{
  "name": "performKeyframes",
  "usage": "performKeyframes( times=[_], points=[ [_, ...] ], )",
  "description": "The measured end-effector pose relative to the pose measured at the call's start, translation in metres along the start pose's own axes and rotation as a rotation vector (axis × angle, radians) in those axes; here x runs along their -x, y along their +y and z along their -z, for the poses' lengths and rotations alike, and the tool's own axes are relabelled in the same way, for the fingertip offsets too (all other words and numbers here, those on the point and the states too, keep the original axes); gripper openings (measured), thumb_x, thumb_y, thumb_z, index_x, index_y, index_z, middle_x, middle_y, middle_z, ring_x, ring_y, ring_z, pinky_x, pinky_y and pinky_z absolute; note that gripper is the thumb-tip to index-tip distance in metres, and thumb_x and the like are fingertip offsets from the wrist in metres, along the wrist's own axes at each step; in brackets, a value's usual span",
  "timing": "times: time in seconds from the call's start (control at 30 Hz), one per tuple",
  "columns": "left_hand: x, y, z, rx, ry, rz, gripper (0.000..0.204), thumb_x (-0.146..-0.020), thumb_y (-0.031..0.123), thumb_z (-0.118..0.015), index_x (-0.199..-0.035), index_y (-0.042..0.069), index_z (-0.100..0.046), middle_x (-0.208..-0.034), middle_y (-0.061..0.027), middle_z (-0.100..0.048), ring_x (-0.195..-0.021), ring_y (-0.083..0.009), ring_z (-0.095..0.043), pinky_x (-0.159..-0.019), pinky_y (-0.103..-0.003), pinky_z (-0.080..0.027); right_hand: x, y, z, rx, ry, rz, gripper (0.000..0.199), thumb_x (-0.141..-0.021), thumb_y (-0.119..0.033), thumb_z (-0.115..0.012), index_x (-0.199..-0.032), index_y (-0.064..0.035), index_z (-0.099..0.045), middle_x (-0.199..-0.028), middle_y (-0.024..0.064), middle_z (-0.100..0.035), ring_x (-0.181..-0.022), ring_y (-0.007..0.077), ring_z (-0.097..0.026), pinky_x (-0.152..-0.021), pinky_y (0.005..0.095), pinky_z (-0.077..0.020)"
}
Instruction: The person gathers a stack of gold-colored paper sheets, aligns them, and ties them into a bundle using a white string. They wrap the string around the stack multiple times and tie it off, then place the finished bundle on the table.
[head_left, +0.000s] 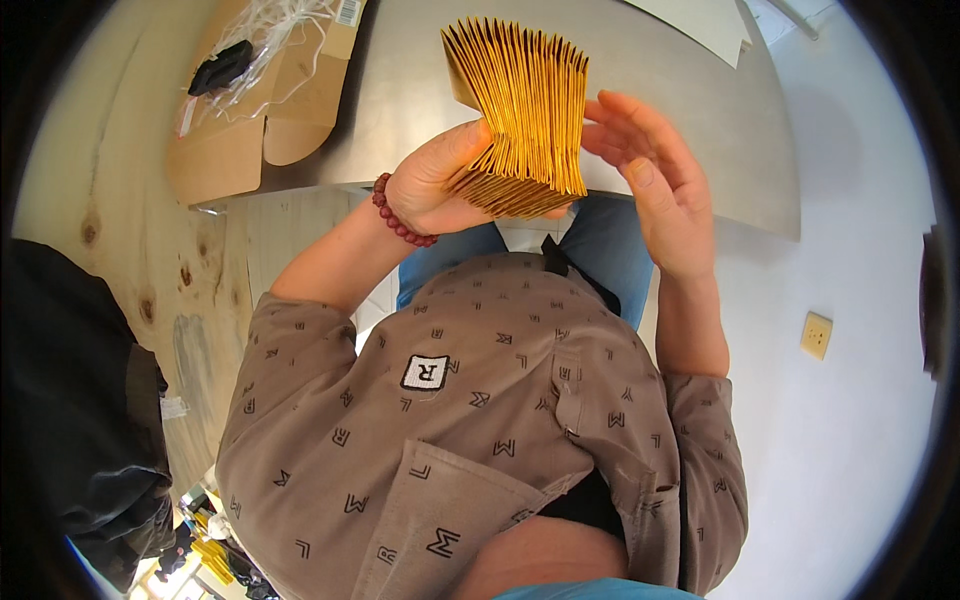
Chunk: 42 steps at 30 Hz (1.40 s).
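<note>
A thick stack of thin gold-coloured folded sheets [530, 110], fanned a little at the top, is held up over the table's near edge. My left hand [437, 182] grips it from the left and underneath, the thumb lying along its left side. Some of that hand's fingers are hidden behind the stack. My right hand [665, 190] is just right of the stack, fingers apart and holding nothing. Its fingertips are close to the stack's right side; whether they touch, I cannot tell. A dark red bead bracelet [395, 218] circles my left wrist.
Beneath the stack is a grey table [400, 60]. An open cardboard box [225, 165] with clear plastic strips [280, 50] and a black object [221, 68] stands at the left. A white sheet [705, 25] lies far right. Dark cloth [80, 400] hangs at the lower left.
</note>
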<state>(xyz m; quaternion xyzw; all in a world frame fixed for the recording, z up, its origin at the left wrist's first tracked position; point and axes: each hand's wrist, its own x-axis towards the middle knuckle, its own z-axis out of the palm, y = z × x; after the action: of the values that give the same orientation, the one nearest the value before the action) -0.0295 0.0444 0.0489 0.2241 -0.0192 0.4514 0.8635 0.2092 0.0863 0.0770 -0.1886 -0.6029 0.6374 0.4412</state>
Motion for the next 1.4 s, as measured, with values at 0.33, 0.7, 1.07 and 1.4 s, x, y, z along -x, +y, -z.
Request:
performKeyframes(
  times=[0.33, 0.7, 1.07, 1.4],
  points=[
    [-0.013, 0.078, -0.023, -1.138, 0.238, 0.307, 0.04, -0.099, 0.021, -0.07, -0.132, 0.0, -0.06, -0.116, -0.0082, -0.07, -0.106, -0.0176, -0.068, -0.093, -0.035, -0.056, -0.022, -0.015, 0.018, 0.189, 0.01, 0.091, 0.063, -0.093, -0.025, -0.074, -0.146, -0.0007, -0.051, -0.141, 0.0142, -0.059, -0.13, 0.0244, -0.056, -0.111, 0.0401, -0.0421],
    [-0.086, 0.095, -0.036, -2.813, 0.132, 0.493, 0.023, -0.083, 0.029, -0.071, -0.085, 0.005, -0.072, -0.076, -0.0156, -0.071, -0.074, -0.0369, -0.07, -0.067, -0.047, -0.055, -0.081, 0.013, 0.018, 0.878, -0.072, 0.086, 0.104, -0.071, -0.04, -0.089, -0.152, 0.0037, -0.041, -0.158, 0.0247, -0.04, -0.147, 0.036, -0.039, -0.12, 0.04, -0.0331],
    [-0.091, 0.087, -0.016, -2.656, 0.164, 0.629, 0.041, -0.082, 0.03, -0.077, -0.113, 0.005, -0.067, -0.105, -0.0195, -0.07, -0.096, -0.035, -0.069, -0.082, -0.046, -0.056, -0.085, 0.056, 0.033, 0.851, -0.031, -0.079, 0.049, -0.075, -0.035, -0.083, -0.106, -0.0009, -0.067, -0.097, 0.0151, -0.068, -0.095, 0.0303, -0.059, -0.085, 0.0405, -0.0498],
    [-0.011, 0.088, 0.031, -1.782, 0.429, -0.081, 0.124, -0.068, 0.026, -0.096, -0.163, 0.01, -0.018, -0.155, -0.0181, -0.044, -0.142, -0.0281, -0.045, -0.121, -0.042, -0.034, -0.084, 0.064, 0.034, 0.959, -0.003, -0.045, 0.04, -0.077, -0.034, -0.083, -0.101, -0.0041, -0.071, -0.088, 0.0109, -0.068, -0.09, 0.0264, -0.057, -0.081, 0.0378, -0.049]
  ],
)
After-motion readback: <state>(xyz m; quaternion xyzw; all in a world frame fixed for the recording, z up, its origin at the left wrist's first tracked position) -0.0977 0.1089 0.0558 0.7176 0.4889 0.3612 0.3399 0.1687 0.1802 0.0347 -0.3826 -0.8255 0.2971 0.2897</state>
